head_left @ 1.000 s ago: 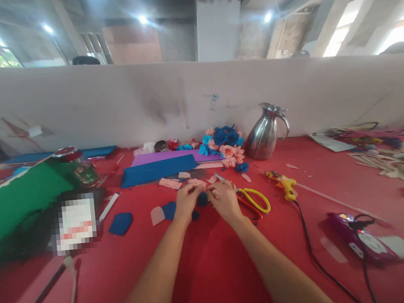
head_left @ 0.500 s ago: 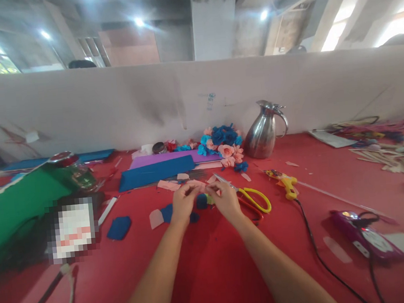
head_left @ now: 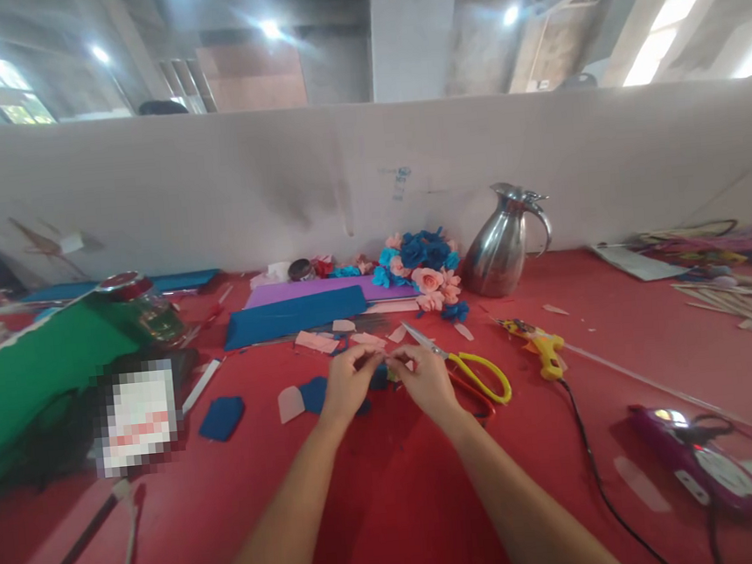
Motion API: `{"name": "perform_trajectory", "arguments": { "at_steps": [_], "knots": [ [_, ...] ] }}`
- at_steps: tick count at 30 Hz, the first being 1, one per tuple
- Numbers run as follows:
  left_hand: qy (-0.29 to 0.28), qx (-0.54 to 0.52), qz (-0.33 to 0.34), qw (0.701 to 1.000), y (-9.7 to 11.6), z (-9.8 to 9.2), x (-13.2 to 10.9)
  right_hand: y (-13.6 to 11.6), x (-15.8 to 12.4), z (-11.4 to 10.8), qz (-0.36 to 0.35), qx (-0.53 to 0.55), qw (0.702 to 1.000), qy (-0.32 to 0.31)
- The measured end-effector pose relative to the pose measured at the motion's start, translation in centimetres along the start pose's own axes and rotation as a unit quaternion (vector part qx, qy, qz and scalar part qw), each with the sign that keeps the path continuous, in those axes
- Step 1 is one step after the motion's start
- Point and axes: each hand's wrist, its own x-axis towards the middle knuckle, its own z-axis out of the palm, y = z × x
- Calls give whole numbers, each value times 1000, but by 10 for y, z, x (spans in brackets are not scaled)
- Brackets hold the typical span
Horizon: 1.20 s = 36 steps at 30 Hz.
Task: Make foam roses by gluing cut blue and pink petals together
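Observation:
My left hand (head_left: 345,383) and my right hand (head_left: 425,380) meet over the red table (head_left: 394,491), fingers pinched together. Between the fingertips is a small pale pink piece (head_left: 383,365), too small to name surely. A dark blue piece (head_left: 377,378) lies just under the hands. Blue foam cut-outs (head_left: 223,416) and a pink petal piece (head_left: 290,403) lie to the left. Yellow-handled scissors (head_left: 472,370) rest right beside my right hand.
A yellow glue gun (head_left: 539,345) with a black cord lies to the right. A steel jug (head_left: 502,243) and a bunch of pink and blue paper flowers (head_left: 422,265) stand by the wall. Blue and purple foam sheets (head_left: 296,311), a green sheet (head_left: 29,374) and a purple device (head_left: 701,460) surround the spot.
My hands have stayed close together, fingers working the small piece. The view has shifted slightly.

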Motion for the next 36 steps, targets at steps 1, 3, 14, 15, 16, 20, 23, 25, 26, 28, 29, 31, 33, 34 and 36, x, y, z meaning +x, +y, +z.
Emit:
{"name": "perform_trajectory", "arguments": {
  "at_steps": [1, 3, 14, 15, 16, 20, 23, 25, 26, 28, 29, 31, 33, 34, 36],
  "knots": [
    [21, 15, -2, 1000, -2, -2, 0, 2, 0, -1, 4, -4, 1000, 12],
    [47, 80, -8, 996, -5, -9, 1, 6, 2, -1, 19, -7, 998, 53],
    [47, 302, -16, 952, -9, -8, 0, 9, 3, 7, 32, 55, 987, 146],
    [74, 290, -13, 954, -11, -8, 1, 8, 2, 9, 30, 58, 987, 147],
    [83, 288, -7, 954, -13, -10, 1, 7, 1, 10, 32, 63, 987, 143],
    [-11, 350, 2, 937, -11, -17, -1, 3, -6, 17, 71, 91, 991, 68],
    [-70, 371, -13, 926, -4, -21, -3, 0, -13, 19, 81, 77, 993, 30],
    [-107, 368, 3, 924, 0, -22, -4, -1, -17, 19, 72, 51, 996, 21],
    [-124, 367, 10, 922, 0, -22, -4, -1, -18, 19, 65, 36, 997, 18],
    [-147, 371, 18, 917, 0, -22, -4, 0, -19, 18, 47, 8, 999, 19],
    [-155, 376, 21, 913, -1, -21, -4, 0, -19, 17, 37, -3, 999, 23],
    [-161, 389, 32, 906, -3, -20, -5, 1, -17, 17, 21, -16, 999, 33],
    [-161, 400, 49, 901, -4, -19, -5, 2, -14, 16, 21, -16, 999, 45],
    [-155, 399, 58, 902, -4, -19, -5, 3, -12, 14, 27, -11, 998, 53],
    [-134, 390, 76, 908, -4, -20, -4, 5, -8, 12, 52, 15, 995, 83]
  ]
}}
